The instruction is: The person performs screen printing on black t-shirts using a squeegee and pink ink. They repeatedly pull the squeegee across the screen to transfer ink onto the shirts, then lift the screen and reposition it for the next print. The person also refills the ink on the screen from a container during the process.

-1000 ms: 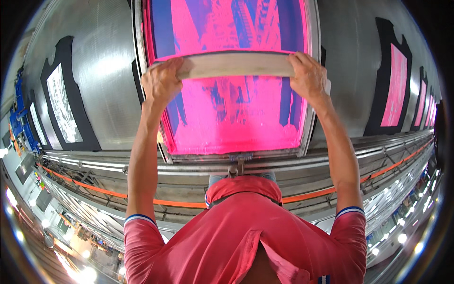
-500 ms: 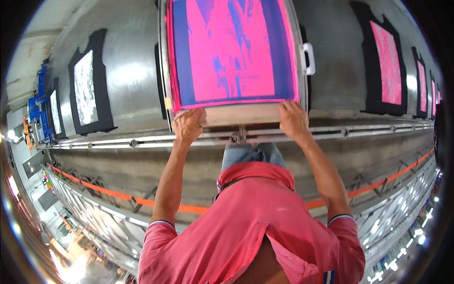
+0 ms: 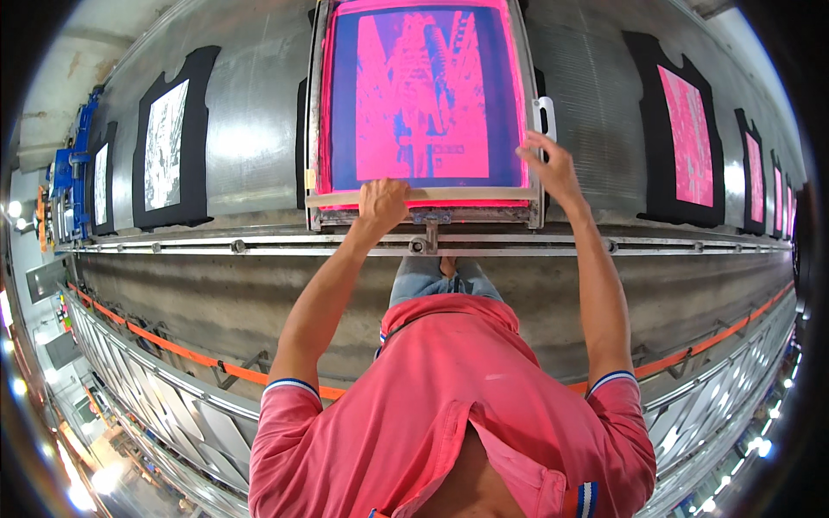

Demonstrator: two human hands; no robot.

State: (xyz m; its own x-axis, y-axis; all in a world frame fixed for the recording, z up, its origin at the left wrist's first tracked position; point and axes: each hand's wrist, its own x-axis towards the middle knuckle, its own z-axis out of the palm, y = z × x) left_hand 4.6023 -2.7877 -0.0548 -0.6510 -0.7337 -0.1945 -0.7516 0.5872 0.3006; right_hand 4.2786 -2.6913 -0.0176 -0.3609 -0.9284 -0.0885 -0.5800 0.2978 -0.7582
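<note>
A screen printing frame [image 3: 528, 121] lies before me, its blue mesh [image 3: 344, 112] carrying a bright pink printed area. Along its near end runs a squeegee [image 3: 475, 194] with a long wooden handle. My left hand [image 3: 383, 204] is closed over that handle, left of its middle. My right hand [image 3: 551, 164] is off the squeegee, at the frame's right side, with thumb and fingers apart and nothing visible in them. Just beyond it, a white pull handle [image 3: 546, 116] is fixed to the frame's right side.
Black shirts [image 3: 177, 142] with white prints lie on the metal table [image 3: 250, 129] to the left. Black shirts [image 3: 686, 138] with pink prints lie to the right. A metal rail [image 3: 345, 245] runs along the table's near edge. Behind me are an orange bar [image 3: 181, 345] and metal racks.
My right hand has let go of the squeegee and risen toward the white handle. My left hand keeps hold, farther right in view. The squeegee handle now shows as a narrower strip.
</note>
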